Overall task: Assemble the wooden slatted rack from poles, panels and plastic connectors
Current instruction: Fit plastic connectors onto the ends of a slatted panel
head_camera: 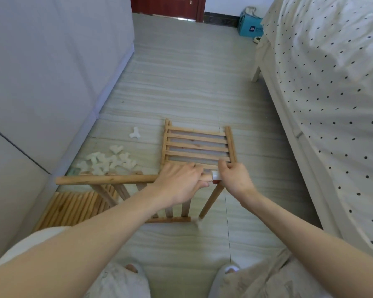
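My left hand grips the right end of a long wooden pole held level above the floor. My right hand holds a white plastic connector at that pole's end. A second pole slants down from the connector to the floor, with a white cap at its foot. Below the level pole stands a slatted panel, partly hidden by my left forearm. Another slatted panel lies flat on the floor just beyond my hands. Several loose white connectors lie in a heap to the left, one more connector farther back.
A stack of wooden slats lies at the lower left against a grey wardrobe. A bed with a dotted cover runs along the right. A blue box sits by the far wall. My slippered feet are at the bottom.
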Tool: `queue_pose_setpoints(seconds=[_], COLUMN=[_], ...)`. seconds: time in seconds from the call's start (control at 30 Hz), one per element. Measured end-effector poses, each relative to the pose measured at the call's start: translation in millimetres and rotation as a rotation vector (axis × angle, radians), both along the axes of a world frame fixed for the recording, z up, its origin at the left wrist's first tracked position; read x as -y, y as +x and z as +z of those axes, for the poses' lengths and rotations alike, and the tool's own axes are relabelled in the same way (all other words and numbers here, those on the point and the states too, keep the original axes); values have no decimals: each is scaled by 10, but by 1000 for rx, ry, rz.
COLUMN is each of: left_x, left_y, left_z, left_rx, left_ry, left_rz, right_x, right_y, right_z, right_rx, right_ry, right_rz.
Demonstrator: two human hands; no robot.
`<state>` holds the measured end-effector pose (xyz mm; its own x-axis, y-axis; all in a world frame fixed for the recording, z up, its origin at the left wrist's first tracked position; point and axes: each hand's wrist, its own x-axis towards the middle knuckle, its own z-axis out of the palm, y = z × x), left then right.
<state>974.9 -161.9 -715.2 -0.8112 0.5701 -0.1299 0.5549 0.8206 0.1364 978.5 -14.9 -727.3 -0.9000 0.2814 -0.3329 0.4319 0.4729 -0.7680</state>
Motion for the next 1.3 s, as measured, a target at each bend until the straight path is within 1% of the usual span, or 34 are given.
queue_pose_setpoints(seconds=[0.2, 0.27, 0.37, 0.47, 0.53, 0.6, 0.67, 0.7, 0.83, 0.97, 1.03, 1.13, 1.2, 1.3], left_x=[-188, -210, -211, -235, -257, -274, -286, -290, -291, -283, -277, -275, -271, -282], left_y=[-76, -56, -6, 46, 101, 167, 246, 291, 526, 714, 788, 866, 874, 856], left_z=[5, 8, 15, 23, 15, -5, -37, -55, -157, -266, -336, -420, -439, -436], left_rx=[254, 274, 253, 221, 255, 343, 435, 449, 371, 286, 279, 361, 429, 516], left_ry=[11, 16, -1, -15, 13, 13, 8, 7, 0, -14, 3, 39, 39, 52], left_rz=[16, 4, -45, -99, -102, -99, -68, -52, -13, 31, 43, 83, 118, 146], right_x=[-129, -140, -139, -139, -135, -128, -125, -125, -80, 2, 15, -5, -49, -119], right_y=[68, 149, 326, 476, 559, 642, 715, 737, 836, 1017, 1070, 1096, 1070, 1014], right_z=[-97, -113, -169, -210, -215, -233, -277, -301, -392, -504, -549, -548, -498, -420], right_rx=[-8, 0, -22, -146, -202, -209, -173, -141, -26, 13, 92, 296, 367, 458], right_ry=[-4, -51, -113, -81, -61, -45, -63, -106, -416, -502, -523, -528, -536, -615], right_rz=[-88, -100, -139, -176, -177, -155, -145, -162, -346, -437, -461, -424, -391, -398])
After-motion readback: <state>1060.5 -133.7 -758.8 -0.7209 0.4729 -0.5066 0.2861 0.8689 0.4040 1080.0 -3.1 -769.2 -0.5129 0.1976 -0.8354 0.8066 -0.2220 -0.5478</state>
